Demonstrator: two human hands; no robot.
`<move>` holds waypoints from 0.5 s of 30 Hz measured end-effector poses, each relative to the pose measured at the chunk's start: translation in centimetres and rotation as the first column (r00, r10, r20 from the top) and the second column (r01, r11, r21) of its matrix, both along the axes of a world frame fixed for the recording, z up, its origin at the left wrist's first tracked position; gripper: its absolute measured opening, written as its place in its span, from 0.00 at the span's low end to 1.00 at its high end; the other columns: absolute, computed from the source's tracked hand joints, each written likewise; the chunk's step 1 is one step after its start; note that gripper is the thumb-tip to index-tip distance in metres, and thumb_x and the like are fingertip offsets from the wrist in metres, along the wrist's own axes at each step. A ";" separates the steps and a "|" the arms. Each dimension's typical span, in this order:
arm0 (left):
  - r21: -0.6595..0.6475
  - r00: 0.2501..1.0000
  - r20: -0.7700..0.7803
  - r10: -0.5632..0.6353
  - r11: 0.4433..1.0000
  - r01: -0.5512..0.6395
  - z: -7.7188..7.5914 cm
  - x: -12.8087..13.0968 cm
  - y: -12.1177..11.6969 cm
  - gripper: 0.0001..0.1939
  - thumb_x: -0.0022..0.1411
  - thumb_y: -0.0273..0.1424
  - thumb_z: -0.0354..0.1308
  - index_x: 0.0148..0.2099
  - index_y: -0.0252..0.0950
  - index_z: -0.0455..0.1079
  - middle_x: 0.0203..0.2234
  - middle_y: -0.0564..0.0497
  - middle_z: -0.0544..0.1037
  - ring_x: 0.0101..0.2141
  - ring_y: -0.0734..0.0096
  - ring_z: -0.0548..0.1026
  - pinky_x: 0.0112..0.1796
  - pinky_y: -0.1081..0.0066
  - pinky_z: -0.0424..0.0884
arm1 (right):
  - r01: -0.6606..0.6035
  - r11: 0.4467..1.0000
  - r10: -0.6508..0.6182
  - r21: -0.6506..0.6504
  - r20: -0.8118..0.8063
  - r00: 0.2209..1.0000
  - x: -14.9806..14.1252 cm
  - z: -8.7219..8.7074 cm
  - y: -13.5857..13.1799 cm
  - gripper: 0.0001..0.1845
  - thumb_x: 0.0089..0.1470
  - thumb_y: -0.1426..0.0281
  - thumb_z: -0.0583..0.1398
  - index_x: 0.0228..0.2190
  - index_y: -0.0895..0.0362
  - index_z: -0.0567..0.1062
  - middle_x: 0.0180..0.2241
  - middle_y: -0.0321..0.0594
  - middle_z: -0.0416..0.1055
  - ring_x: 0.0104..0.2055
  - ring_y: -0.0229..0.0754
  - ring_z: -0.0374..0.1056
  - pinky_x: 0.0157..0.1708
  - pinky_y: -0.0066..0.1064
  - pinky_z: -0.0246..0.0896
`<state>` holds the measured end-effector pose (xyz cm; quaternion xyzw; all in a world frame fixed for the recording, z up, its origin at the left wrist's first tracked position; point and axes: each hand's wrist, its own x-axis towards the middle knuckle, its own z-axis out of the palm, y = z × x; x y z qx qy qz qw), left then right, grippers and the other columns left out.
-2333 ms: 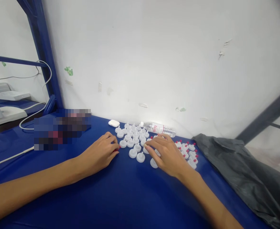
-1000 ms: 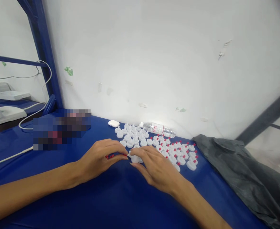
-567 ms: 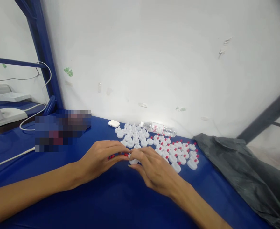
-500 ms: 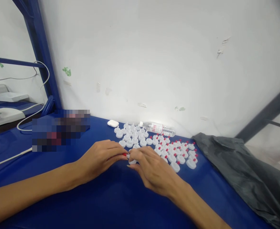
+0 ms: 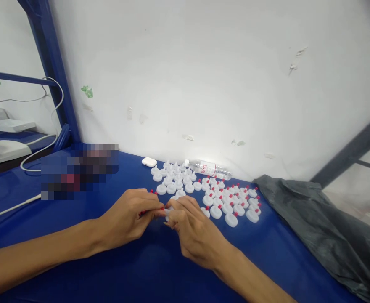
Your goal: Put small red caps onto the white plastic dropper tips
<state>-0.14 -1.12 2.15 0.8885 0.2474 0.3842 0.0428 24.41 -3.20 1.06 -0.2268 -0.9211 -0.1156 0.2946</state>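
Observation:
My left hand is closed, pinching a small red tip cap between thumb and fingers. Fingers of my right hand wrap round a white nozzle lid, whose body they mostly hide. The red cap meets the lid's nozzle where the hands come together; how far it sits on cannot be made out. Just beyond my left fingers lie a few loose red caps. Behind the hands stand several white lids with bare nozzles. To the right are several white lids with red tips.
A clear plastic bottle lies against the wall, beside a small white case. Dark grey cloth covers the right side of the blue surface. A white cable and a blurred-out patch are at left.
My left hand has shifted slightly, and loose red caps now show beyond it. My right hand has turned a little, hiding more of the white lid. The red cap stays at the nozzle.

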 end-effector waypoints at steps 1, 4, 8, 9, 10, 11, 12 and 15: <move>0.002 1.000 -0.008 0.005 1.000 -0.005 0.2 0.1 0.0 0.18 0.80 0.27 0.55 0.36 0.44 0.78 0.24 0.56 0.82 0.23 0.67 0.74 0.32 0.64 0.71 | -0.017 1.000 0.017 0.007 -0.002 1.000 -0.1 0.0 0.1 0.21 0.57 0.84 0.56 0.46 0.49 0.71 0.44 0.46 0.79 0.45 0.52 0.75 0.52 0.48 0.79; 0.026 0.999 -0.031 0.014 1.000 -0.013 0.6 0.2 0.2 0.17 0.82 0.28 0.54 0.40 0.43 0.79 0.28 0.55 0.84 0.28 0.66 0.78 0.36 0.63 0.72 | -0.043 0.999 0.043 0.002 0.004 0.999 -0.4 0.6 0.3 0.19 0.64 0.82 0.55 0.50 0.52 0.74 0.41 0.43 0.79 0.43 0.50 0.75 0.49 0.45 0.77; 0.090 0.981 -0.104 0.165 0.984 -0.156 0.6 0.1 1.0 0.17 0.83 0.29 0.51 0.43 0.39 0.79 0.34 0.51 0.86 0.36 0.60 0.79 0.42 0.58 0.70 | 0.072 0.997 -0.073 -0.027 -0.013 0.997 0.2 2.5 0.8 0.12 0.76 0.74 0.57 0.54 0.50 0.76 0.48 0.41 0.84 0.47 0.49 0.78 0.54 0.46 0.74; 0.103 0.966 -0.136 0.220 0.973 -0.207 0.6 0.1 1.2 0.16 0.83 0.29 0.51 0.45 0.38 0.80 0.36 0.49 0.86 0.38 0.58 0.79 0.43 0.57 0.69 | 0.105 0.994 -0.105 -0.019 -0.024 0.994 0.7 2.9 1.1 0.11 0.77 0.73 0.57 0.52 0.50 0.78 0.48 0.41 0.85 0.48 0.50 0.79 0.55 0.47 0.74; 0.112 0.947 -0.172 0.271 0.960 -0.255 0.4 -0.1 1.4 0.15 0.83 0.29 0.52 0.46 0.38 0.81 0.37 0.48 0.86 0.40 0.56 0.78 0.44 0.56 0.68 | 0.133 0.991 -0.133 -0.002 -0.041 0.990 1.3 3.2 1.4 0.11 0.78 0.73 0.57 0.51 0.50 0.79 0.49 0.42 0.86 0.49 0.50 0.80 0.55 0.48 0.73; 0.120 0.926 -0.210 0.314 0.948 -0.295 0.3 -0.2 1.7 0.14 0.82 0.30 0.54 0.46 0.37 0.82 0.38 0.46 0.86 0.42 0.54 0.78 0.45 0.55 0.68 | 0.160 0.987 -0.159 0.018 -0.067 0.985 1.9 3.5 1.8 0.11 0.78 0.72 0.57 0.50 0.51 0.80 0.49 0.43 0.86 0.50 0.51 0.81 0.56 0.49 0.72; 0.123 0.904 -0.250 0.347 0.937 -0.326 0.1 -0.4 1.9 0.13 0.81 0.30 0.56 0.47 0.37 0.82 0.39 0.45 0.86 0.44 0.52 0.77 0.46 0.54 0.69 | 0.194 0.980 -0.190 0.036 -0.095 0.977 2.6 3.7 2.2 0.12 0.79 0.71 0.56 0.50 0.52 0.81 0.49 0.45 0.87 0.51 0.52 0.81 0.57 0.50 0.72; 0.094 0.853 -0.347 0.390 0.919 -0.382 -0.5 -0.8 2.5 0.10 0.78 0.30 0.61 0.46 0.37 0.84 0.42 0.43 0.86 0.47 0.49 0.77 0.47 0.54 0.69 | 0.330 0.943 -0.323 0.035 -0.132 0.937 4.6 4.0 3.3 0.17 0.81 0.68 0.54 0.51 0.55 0.83 0.51 0.48 0.87 0.55 0.55 0.81 0.59 0.53 0.69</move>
